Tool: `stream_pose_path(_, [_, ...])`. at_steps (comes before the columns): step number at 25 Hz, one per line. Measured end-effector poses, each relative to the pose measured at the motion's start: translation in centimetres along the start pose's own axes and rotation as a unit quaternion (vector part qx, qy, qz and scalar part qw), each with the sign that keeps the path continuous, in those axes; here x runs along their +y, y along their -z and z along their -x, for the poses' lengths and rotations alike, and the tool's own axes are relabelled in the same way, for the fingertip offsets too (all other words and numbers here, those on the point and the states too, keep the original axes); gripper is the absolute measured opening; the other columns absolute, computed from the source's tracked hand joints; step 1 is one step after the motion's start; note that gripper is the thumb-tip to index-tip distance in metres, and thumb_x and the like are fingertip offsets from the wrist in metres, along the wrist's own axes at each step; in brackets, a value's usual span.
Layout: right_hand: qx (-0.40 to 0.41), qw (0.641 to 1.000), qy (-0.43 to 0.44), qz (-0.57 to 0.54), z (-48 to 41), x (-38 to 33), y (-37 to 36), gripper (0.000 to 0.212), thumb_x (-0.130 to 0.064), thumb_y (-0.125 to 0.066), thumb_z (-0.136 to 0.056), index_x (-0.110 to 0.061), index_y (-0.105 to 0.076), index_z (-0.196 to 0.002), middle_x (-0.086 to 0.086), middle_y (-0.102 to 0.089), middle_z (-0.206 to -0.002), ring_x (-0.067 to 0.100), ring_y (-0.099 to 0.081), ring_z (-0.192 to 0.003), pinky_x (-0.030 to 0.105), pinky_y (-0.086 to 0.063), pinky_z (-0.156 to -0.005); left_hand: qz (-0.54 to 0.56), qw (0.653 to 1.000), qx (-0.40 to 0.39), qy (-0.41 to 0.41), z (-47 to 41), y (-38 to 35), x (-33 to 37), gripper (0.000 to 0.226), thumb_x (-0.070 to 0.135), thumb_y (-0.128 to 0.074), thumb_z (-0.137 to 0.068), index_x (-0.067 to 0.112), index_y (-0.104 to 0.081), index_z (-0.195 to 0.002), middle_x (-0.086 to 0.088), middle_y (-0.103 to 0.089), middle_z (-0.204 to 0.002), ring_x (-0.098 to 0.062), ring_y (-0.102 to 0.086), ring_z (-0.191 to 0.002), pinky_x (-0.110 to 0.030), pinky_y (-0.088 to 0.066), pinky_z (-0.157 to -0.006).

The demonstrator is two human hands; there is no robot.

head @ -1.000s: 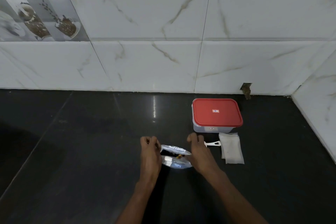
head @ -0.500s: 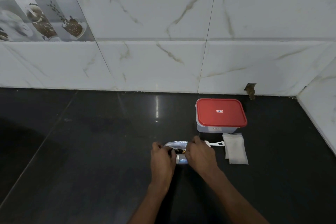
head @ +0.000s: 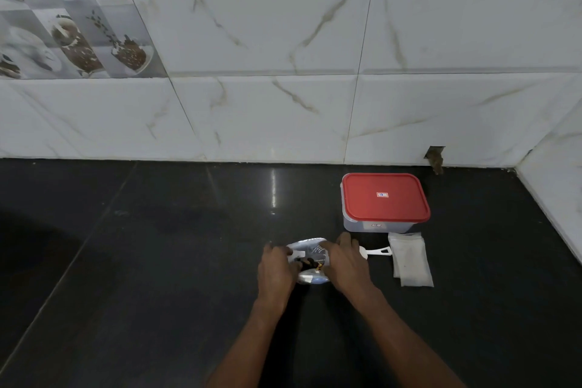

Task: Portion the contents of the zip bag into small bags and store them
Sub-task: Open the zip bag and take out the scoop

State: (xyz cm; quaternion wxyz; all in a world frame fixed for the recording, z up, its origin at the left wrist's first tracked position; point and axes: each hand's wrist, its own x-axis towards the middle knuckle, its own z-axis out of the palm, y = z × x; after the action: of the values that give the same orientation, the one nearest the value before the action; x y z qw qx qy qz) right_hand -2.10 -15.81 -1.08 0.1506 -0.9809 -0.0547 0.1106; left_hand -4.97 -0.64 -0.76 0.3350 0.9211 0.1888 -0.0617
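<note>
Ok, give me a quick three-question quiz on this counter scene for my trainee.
1. True or false: the red lid is on the box.
2. What do the left hand and right hand hold between them? A) the box B) the zip bag C) the lid
3. Fill in: the small bags lie just right of the white ____.
Key: 1 true; 2 B; 3 scoop.

- Zip bag [head: 310,262] on the desk [head: 157,261], between left hand [head: 275,268] and right hand [head: 345,261].
- Scoop [head: 378,251] just right of it.
- Small bags [head: 411,260] right of the scoop.
- Container [head: 384,201] behind both, near the wall [head: 283,104].
</note>
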Motion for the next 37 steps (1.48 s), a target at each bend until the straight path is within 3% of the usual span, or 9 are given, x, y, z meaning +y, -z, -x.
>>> stream_pose_path(3, [0.003,0.999,-0.025,-0.045,0.6,-0.3,-0.8,0.039,-0.019,-0.054,-0.092,-0.031,-0.053,-0.128,0.006,-0.044,-0.116,0.026,-0.057,-0.1,0.036,-0.053,-0.076,0.013,1.0,0.025,-0.005,0.8,-0.5,0.2,0.03,0.005,-0.057,-0.092,0.009,-0.067,-0.119,-0.011,-0.053,-0.128,-0.029,-0.065,-0.103,-0.035,-0.052,-0.092])
stream_pose_path(6, [0.03,0.993,-0.034,-0.11,1.7,-1.0,-1.6,0.042,-0.012,-0.054,-0.09,-0.025,-0.05,-0.13,0.005,-0.045,-0.116,0.023,-0.058,-0.097,0.034,-0.052,-0.077,0.029,0.997,0.052,-0.053,1.8,-0.6,1.5,0.042,-0.01,-0.046,-0.084,0.007,-0.067,-0.115,0.0,-0.049,-0.11,-0.017,-0.058,-0.086,-0.022,-0.047,-0.076])
stream_pose_path(10, [0.051,0.981,-0.047,-0.181,1.7,-0.7,-1.6,0.041,-0.004,-0.052,-0.085,-0.017,-0.056,-0.124,0.005,-0.055,-0.111,0.021,-0.057,-0.099,0.029,-0.048,-0.082,0.023,0.994,0.058,-0.089,2.1,-1.1,1.6,0.035,-0.008,-0.048,-0.083,0.012,-0.07,-0.103,0.006,-0.048,-0.096,-0.007,-0.05,-0.075,-0.013,-0.038,-0.056])
stream_pose_path(16, [0.089,0.967,-0.052,-0.231,1.9,-0.9,-0.9,0.013,-0.01,-0.055,-0.092,-0.015,-0.06,-0.103,0.003,-0.052,-0.107,0.019,-0.059,-0.088,0.035,-0.051,-0.074,0.136,0.983,0.098,-0.078,1.6,-0.1,0.5,0.018,-0.008,-0.069,-0.083,0.009,-0.068,-0.086,0.001,-0.05,-0.101,-0.004,-0.056,-0.084,-0.004,-0.043,-0.069])
stream_pose_path(20, [0.101,0.941,-0.109,-0.305,1.7,0.1,-0.3,0.038,-0.007,-0.064,-0.086,-0.018,-0.045,-0.117,0.0,-0.058,-0.101,0.015,-0.057,-0.085,0.02,-0.04,-0.065,0.224,0.97,0.062,0.068,0.6,0.2,-0.8,0.041,0.004,-0.077,-0.077,0.017,-0.049,-0.105,-0.003,-0.063,-0.095,-0.019,-0.065,-0.085,-0.027,-0.056,-0.074])
stream_pose_path(23, [0.08,0.955,-0.114,-0.262,1.3,0.2,-0.6,0.026,-0.015,-0.07,-0.083,-0.013,-0.057,-0.106,0.005,-0.055,-0.104,0.015,-0.052,-0.083,0.022,-0.036,-0.068,0.287,0.948,0.029,0.135,0.1,-0.3,-1.3,0.034,0.01,-0.072,-0.082,0.011,-0.06,-0.114,-0.005,-0.07,-0.096,-0.026,-0.071,-0.087,-0.048,-0.061,-0.079])
stream_pose_path(27, [0.074,0.969,-0.071,-0.227,0.8,-0.3,-0.9,0.03,-0.008,-0.064,-0.083,-0.013,-0.055,-0.111,0.004,-0.054,-0.108,0.021,-0.053,-0.098,0.03,-0.043,-0.075,0.192,0.975,0.056,0.095,-0.2,-0.4,-0.3,0.023,0.019,-0.076,-0.082,0.011,-0.069,-0.102,-0.004,-0.072,-0.091,-0.022,-0.068,-0.087,-0.032,-0.053,-0.076])
stream_pose_path(33, [0.068,0.981,-0.058,-0.173,-0.1,-0.3,-1.2,0.012,-0.018,-0.057,-0.091,-0.009,-0.058,-0.1,0.008,-0.064,-0.099,0.026,-0.061,-0.091,0.034,-0.044,-0.07,0.071,0.994,0.023,0.085,-1.0,-0.2,0.6,0.02,0.009,-0.062,-0.081,0.004,-0.071,-0.099,-0.018,-0.074,-0.099,-0.036,-0.069,-0.097,-0.034,-0.051,-0.076])
stream_pose_path(37, [0.065,0.994,-0.046,-0.079,-0.4,-0.5,-0.9,0.023,-0.026,-0.045,-0.1,-0.01,-0.061,-0.102,0.01,-0.064,-0.103,0.027,-0.063,-0.093,0.032,-0.041,-0.069,-0.06,0.997,0.012,0.037,-1.1,-0.1,0.7,0.018,0.014,-0.052,-0.09,0.008,-0.065,-0.102,-0.015,-0.07,-0.108,-0.037,-0.066,-0.103,-0.035,-0.046,-0.074])
